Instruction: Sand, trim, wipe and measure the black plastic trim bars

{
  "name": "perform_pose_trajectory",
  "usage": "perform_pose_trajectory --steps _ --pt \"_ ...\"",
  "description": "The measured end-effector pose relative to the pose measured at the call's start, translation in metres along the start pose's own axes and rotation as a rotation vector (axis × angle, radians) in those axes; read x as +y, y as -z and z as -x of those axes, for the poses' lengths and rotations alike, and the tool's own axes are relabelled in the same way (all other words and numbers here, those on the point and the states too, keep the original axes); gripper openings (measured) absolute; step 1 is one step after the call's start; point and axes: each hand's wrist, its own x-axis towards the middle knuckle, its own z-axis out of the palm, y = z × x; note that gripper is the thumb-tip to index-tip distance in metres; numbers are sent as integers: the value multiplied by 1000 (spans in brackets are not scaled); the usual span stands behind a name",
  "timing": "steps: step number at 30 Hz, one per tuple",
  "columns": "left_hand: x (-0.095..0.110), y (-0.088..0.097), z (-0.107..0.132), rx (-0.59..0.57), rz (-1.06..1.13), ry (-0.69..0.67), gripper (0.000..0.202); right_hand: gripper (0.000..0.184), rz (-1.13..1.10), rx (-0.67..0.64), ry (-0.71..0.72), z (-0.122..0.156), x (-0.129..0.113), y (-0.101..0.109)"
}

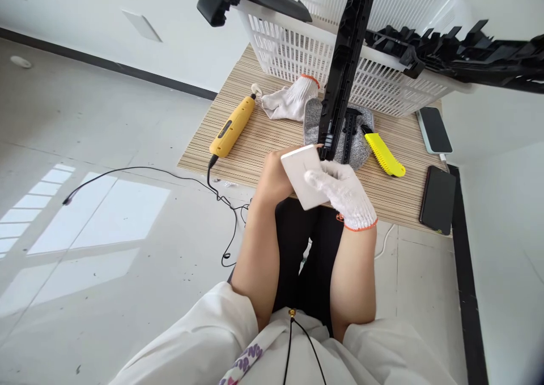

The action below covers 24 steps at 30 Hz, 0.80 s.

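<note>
My bare left hand [274, 172] holds a flat white rectangular block [302, 175] from behind at the table's front edge. My right hand [345, 193], in a white knit glove with an orange cuff, grips the same block on its right side. Just behind the block a long black plastic part [346, 62] stands upright, its lower end resting on a grey cloth [314, 125]. The fingers of my left hand are mostly hidden by the block.
On the striped table [255, 141] lie a yellow corded tool [233, 127], a spare white glove [289, 100], a yellow utility knife [385, 154] and two phones [434, 130] [437, 199]. A white basket [374, 84] with black parts stands behind. A cable trails on the floor [127, 172].
</note>
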Motion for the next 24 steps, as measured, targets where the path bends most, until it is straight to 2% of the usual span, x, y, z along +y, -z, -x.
perform_pose_trajectory --steps 3,4,7,8,10,11,14,15,18,22,24 --pt "0 -1 0 -14 39 -9 25 31 -82 189 71 -1 -1 0" --pt "-1 -1 0 -10 43 -9 23 30 -86 194 76 -1 -1 0" --pt "-1 -1 -1 1 21 -3 18 33 -43 42 18 -1 -2 1" --pt "-1 -1 -1 -1 25 -2 20 33 -44 65 21 0 -2 2" --pt "0 -1 -1 -10 51 -10 25 34 -50 190 77 0 -2 3" --pt "0 -1 -1 -12 58 -17 26 33 -36 199 89 1 -2 4" --pt "2 0 0 -13 31 -27 21 32 24 2 19 1 0 4" --pt "3 0 0 -14 27 -23 21 33 14 -10 8 0 0 4" --pt "3 -1 0 -19 47 -1 25 37 -38 144 67 -3 2 2" --pt "1 -1 -1 12 43 -2 26 37 3 42 21 -5 4 2" --pt "1 -1 -1 12 66 -7 30 37 -34 116 30 -5 4 2"
